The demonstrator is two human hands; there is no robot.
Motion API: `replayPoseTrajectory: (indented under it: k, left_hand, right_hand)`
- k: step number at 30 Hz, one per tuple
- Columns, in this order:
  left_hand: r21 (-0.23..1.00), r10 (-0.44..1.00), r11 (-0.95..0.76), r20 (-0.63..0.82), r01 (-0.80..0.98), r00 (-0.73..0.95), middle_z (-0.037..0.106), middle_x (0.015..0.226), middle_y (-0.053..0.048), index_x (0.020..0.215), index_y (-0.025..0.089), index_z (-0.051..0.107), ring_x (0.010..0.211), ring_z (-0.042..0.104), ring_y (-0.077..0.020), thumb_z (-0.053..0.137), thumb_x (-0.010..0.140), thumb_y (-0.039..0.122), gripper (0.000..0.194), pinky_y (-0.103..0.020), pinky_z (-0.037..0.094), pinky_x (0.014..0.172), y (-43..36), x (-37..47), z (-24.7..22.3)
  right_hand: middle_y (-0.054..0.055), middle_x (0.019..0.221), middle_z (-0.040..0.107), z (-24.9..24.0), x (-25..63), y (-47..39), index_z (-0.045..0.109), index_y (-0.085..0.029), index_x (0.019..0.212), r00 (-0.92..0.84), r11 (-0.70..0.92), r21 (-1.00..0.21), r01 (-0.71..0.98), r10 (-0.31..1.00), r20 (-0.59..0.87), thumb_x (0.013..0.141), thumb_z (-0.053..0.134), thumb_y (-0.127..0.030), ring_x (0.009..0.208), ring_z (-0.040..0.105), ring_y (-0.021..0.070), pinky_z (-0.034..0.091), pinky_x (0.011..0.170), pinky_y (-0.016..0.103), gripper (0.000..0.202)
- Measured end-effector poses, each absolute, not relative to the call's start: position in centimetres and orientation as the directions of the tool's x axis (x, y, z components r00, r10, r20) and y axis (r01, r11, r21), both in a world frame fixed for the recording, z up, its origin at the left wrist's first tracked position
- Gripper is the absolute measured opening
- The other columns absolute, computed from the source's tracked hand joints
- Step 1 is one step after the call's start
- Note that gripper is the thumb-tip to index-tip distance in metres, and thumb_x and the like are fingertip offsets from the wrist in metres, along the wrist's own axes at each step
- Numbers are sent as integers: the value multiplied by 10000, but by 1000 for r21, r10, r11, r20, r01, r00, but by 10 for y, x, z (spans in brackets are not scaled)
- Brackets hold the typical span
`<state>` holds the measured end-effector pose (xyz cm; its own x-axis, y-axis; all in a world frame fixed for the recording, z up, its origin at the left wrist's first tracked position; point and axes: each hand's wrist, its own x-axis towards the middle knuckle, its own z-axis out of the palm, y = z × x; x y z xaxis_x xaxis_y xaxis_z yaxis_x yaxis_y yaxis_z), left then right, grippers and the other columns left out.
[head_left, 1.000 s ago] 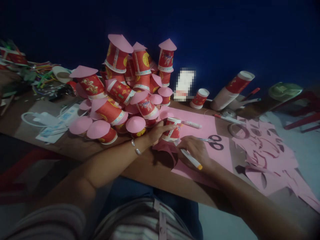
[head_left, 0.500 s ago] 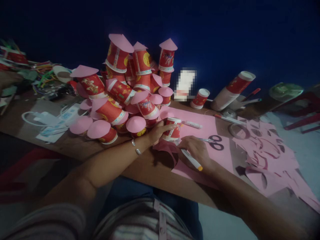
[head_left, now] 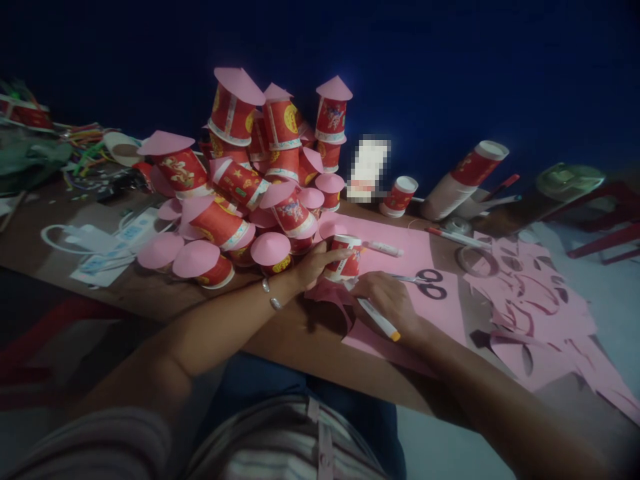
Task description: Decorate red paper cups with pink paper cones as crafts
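Observation:
My left hand (head_left: 316, 268) is closed around a red patterned paper cup (head_left: 347, 263), which stands upside down on pink paper at the table's middle. In my right hand (head_left: 387, 300) is a white marker (head_left: 379, 320) with an orange end pointing back toward me. The marker's tip is hidden by my fingers, low beside the cup. Just right of that hand lie scissors (head_left: 431, 285) with black handles on a pink paper sheet (head_left: 445, 317). Behind the cup rests another capped white marker (head_left: 383, 249).
To the left stands a pile of red cups with pink cone roofs (head_left: 235, 183). A white power strip (head_left: 113, 243) lies beyond it. Rightward are a tape roll (head_left: 479, 261), pink paper scraps (head_left: 545, 320), a leaning cup stack (head_left: 467, 180) and a single cup (head_left: 399, 197).
My right hand and its marker have shifted slightly left toward the cup's base. My left hand keeps its hold. A blurred dark shape at the far left edge has gone.

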<state>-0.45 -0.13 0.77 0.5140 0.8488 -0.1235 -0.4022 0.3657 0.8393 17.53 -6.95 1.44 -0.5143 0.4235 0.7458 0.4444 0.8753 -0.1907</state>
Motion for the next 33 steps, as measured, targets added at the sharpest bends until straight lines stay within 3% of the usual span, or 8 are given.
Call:
replayPoseTrajectory:
  k: [8,33]
  left_hand:
    - [804,855,402,-158,-438,494,735,836,-56,959,113,690,714,672,-172,860,686,331,388,-320,535,716,-1,-4,10]
    - [811,843,391,-126,-435,523,726,884,-68,1033,114,700,758,675,-169,825,739,341,392,-313,559,728,2,-6,2]
  right_hand:
    - [-2,707,655,23,176,-72,562,-212,943,-495,879,-202,431,418,762,876,621,-80,659,627,159,584,729,333,159]
    - [2,689,648,25,177,-69,572,-214,892,-456,828,-160,537,445,771,858,631,-86,685,660,182,575,706,326,145]
